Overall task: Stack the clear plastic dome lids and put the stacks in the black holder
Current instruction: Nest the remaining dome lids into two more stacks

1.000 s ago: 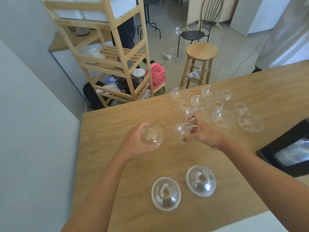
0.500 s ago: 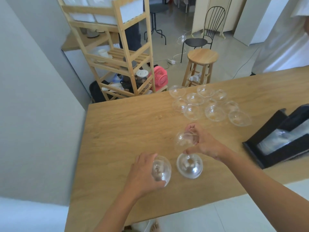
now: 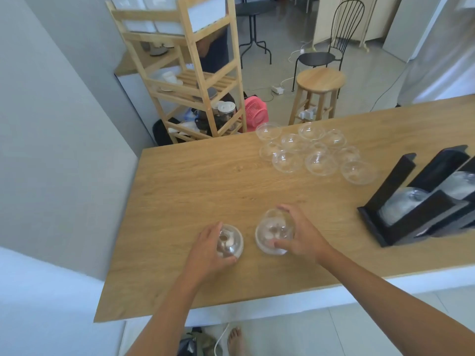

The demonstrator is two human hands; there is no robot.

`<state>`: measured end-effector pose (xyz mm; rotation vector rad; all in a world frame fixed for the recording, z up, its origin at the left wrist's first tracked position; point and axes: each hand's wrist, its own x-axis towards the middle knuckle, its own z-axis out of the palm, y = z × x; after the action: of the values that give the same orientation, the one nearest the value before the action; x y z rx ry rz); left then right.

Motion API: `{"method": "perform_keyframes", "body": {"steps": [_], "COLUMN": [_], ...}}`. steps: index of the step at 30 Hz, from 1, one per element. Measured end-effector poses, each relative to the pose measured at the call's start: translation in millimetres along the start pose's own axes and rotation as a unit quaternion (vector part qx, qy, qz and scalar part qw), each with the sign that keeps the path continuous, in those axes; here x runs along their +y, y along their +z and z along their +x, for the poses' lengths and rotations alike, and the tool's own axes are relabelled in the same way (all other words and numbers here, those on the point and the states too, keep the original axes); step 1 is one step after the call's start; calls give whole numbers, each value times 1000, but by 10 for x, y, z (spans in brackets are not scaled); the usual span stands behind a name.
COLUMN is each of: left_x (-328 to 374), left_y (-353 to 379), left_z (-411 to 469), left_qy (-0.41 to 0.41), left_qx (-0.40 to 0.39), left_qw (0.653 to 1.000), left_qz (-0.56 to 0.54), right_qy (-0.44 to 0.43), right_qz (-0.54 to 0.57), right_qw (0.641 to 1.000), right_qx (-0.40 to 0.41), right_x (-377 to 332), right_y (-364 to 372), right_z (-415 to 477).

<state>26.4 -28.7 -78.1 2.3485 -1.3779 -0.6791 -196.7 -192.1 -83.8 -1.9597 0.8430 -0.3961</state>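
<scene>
Two clear dome lid stacks sit near the table's front edge. My left hand (image 3: 205, 249) grips the left dome lid stack (image 3: 231, 241) from its left side. My right hand (image 3: 299, 236) is closed around the right dome lid stack (image 3: 273, 233), fingers over its far and near rims. Several loose dome lids (image 3: 314, 152) lie rim-up in a cluster at the table's far edge. The black holder (image 3: 416, 219) stands at the right, tilted, with clear lid stacks (image 3: 401, 204) lying in its slots.
The wooden table (image 3: 205, 181) ends close behind the loose lids and just in front of my hands. Beyond it stand a wooden shelf rack (image 3: 190, 73), a wooden stool (image 3: 318, 83) and a black chair (image 3: 334, 47). A grey wall lies to the left.
Both hands came down toward the front of the table; each lid they carried now rests on a lid that lay there. The view shifted, showing more of the black holder.
</scene>
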Motion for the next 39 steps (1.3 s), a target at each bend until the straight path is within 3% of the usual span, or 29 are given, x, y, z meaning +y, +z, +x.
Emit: {"method": "perform_keyframes", "body": {"steps": [13,21,27,33,39], "left_x": [8,-40,-146,-230,-333], "left_y": [43,-44,-168,-360,-959], "left_z": [-51,56,196,266,619], "left_qy": [-1,23,28,40,67], "left_qx": [18,9,-17,-96,-46], "left_qw": [1000,999,999,994,995], "left_qz": [-16,-42,-27,-31,-63], "right_qy": [-48,-46,-19,37,67], "right_qz": [-149,-134,-205,-232,-200], "right_qw": [983,988,976,965,977], "right_qx": [-97,-63,-72,-119,-6], "right_x": [123,59,-31,-137,-356], "right_y": [4,115,172,133,-208], "right_z": [-3,133,333,377,532]}}
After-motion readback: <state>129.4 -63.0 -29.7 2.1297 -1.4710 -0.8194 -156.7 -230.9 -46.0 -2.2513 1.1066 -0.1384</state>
